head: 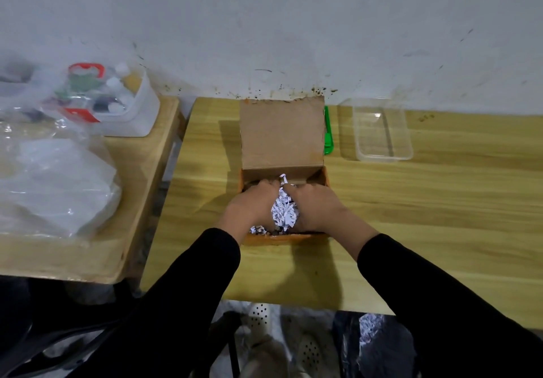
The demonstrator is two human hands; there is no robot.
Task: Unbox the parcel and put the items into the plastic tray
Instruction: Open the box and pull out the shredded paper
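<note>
both hands, left hand (249, 205) and right hand (316, 208), are pressed around a wad of crumpled white printed paper (283, 213) inside the open brown cardboard box (282, 139) on the wooden surface (426, 201). the clear rectangular plastic tray (382, 131) stands empty, well apart to the right. risk: items, apparently buried in the paper, could drop out when it is lifted.

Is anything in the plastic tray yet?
No, the plastic tray sits bare right of the open box.

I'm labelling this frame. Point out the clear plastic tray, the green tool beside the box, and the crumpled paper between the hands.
clear plastic tray (407, 131): head view, right rim.
green tool (328, 142): head view, visible strip right of the box lid.
crumpled paper (283, 211): head view, middle of the wad.
</note>
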